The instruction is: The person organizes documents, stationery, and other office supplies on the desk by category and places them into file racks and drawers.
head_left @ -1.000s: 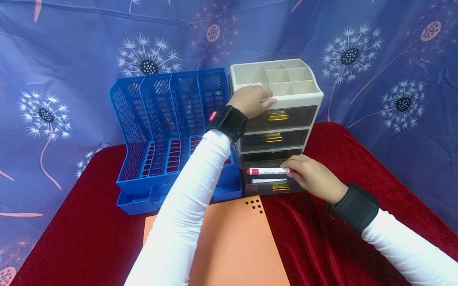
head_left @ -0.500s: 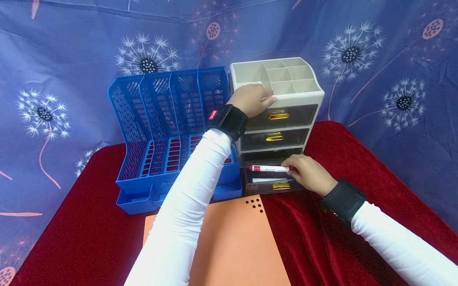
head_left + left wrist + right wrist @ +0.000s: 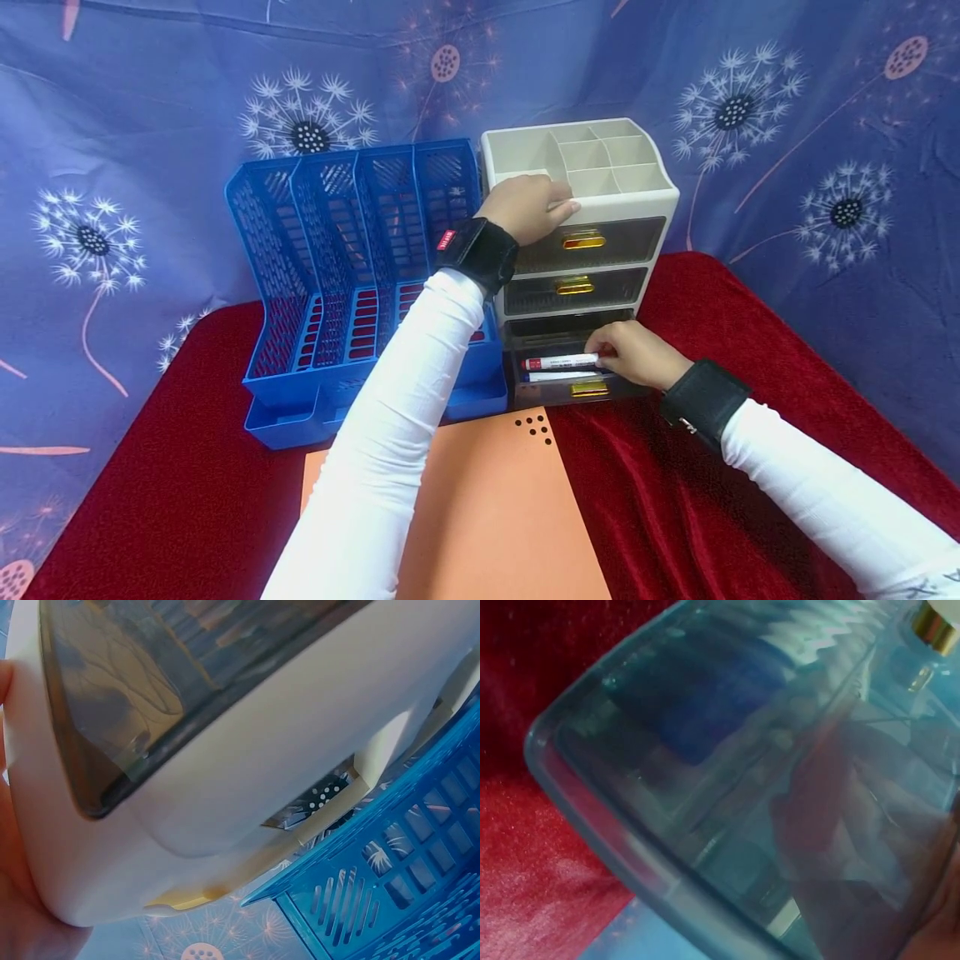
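My left hand [image 3: 528, 207] grips the top front edge of a white desk organizer [image 3: 633, 202], fingers over the rim and thumb toward the front. In the left wrist view, part of that hand [image 3: 16, 877] lies along the organizer's side. The organizer's bottom drawer [image 3: 543, 396], smoky and see-through, is pulled out. Over it my right hand [image 3: 637, 354] pinches a red-capped white marker [image 3: 561, 362] by its right end, low in the drawer. A second marker, white with blue [image 3: 558, 377], lies just in front. Seen from the right wrist, the drawer wall [image 3: 622, 851] covers much of the view.
A blue mesh file rack [image 3: 352, 350] stands against the organizer's left side. Orange sheet [image 3: 495, 508] with black dots lies in front on a red cloth [image 3: 150, 500]. Two upper drawers with gold handles [image 3: 583, 242] are closed. A patterned blue curtain hangs behind.
My right hand has shifted slightly left. The red-capped marker rose a little, then sank lower into the bottom drawer. My left hand stays on the organizer's edge.
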`<action>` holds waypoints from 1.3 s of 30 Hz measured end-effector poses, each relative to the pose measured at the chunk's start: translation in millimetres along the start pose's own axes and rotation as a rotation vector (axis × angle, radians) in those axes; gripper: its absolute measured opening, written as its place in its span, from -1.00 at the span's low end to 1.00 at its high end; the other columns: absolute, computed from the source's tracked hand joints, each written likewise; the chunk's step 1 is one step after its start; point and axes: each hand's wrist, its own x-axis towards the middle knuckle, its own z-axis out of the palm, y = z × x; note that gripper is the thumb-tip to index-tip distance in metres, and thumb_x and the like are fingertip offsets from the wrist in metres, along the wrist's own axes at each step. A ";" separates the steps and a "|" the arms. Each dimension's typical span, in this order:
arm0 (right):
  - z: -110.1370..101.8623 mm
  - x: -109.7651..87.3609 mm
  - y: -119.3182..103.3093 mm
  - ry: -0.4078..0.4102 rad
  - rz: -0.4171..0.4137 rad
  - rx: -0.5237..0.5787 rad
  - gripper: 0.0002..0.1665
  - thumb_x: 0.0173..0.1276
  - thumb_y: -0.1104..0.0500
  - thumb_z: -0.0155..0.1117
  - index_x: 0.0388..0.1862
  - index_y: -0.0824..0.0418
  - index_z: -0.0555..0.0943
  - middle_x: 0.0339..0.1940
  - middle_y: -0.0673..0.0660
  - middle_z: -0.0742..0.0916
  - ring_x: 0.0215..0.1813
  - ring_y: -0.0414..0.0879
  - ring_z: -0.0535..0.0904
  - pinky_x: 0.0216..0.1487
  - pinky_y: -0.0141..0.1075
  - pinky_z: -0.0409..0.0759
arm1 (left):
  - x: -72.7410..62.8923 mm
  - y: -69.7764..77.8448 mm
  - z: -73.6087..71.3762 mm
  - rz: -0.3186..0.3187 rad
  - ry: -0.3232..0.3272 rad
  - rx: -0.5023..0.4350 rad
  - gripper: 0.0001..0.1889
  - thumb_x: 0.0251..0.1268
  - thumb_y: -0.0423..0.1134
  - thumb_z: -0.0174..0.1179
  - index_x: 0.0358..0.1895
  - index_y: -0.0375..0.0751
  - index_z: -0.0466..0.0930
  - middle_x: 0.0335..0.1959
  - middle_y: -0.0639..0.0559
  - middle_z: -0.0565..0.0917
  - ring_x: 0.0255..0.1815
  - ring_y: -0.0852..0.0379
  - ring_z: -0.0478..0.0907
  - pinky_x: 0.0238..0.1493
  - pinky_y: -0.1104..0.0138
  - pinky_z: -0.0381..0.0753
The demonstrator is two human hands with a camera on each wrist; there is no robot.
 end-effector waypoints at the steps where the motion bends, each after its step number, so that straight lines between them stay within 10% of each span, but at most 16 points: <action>1: -0.5 0.9 -0.1 -0.011 0.002 0.005 -0.78 0.03 0.52 0.31 -0.33 0.34 0.68 -0.43 0.14 0.71 -0.40 -0.12 0.57 -0.28 -0.16 0.57 | 0.0 0.1 -0.2 -0.002 0.000 -0.004 -0.61 0.48 0.06 -0.16 0.01 -0.04 0.58 -0.20 0.05 0.59 -0.11 0.11 0.49 0.02 0.27 0.38; 27: 0.5 16.5 -0.3 -0.197 0.034 -0.079 -0.74 -0.06 0.58 0.25 -0.47 0.28 0.65 -0.50 0.11 0.69 -0.43 -0.11 0.57 -0.35 -0.23 0.56 | -3.0 1.7 -0.1 -0.007 0.005 -0.028 -0.62 0.47 0.07 -0.15 -0.06 -0.05 0.60 -0.26 0.05 0.58 -0.17 0.12 0.48 -0.01 0.26 0.39; 39: 8.1 11.5 -1.9 -0.012 -0.095 -0.116 -0.78 0.01 0.54 0.28 -0.38 0.30 0.65 -0.46 0.11 0.69 -0.39 -0.11 0.59 -0.32 -0.21 0.56 | -5.9 2.9 1.6 -0.009 0.017 -0.031 -0.63 0.47 0.06 -0.12 -0.10 -0.06 0.61 -0.30 0.05 0.57 -0.20 0.11 0.47 -0.03 0.25 0.39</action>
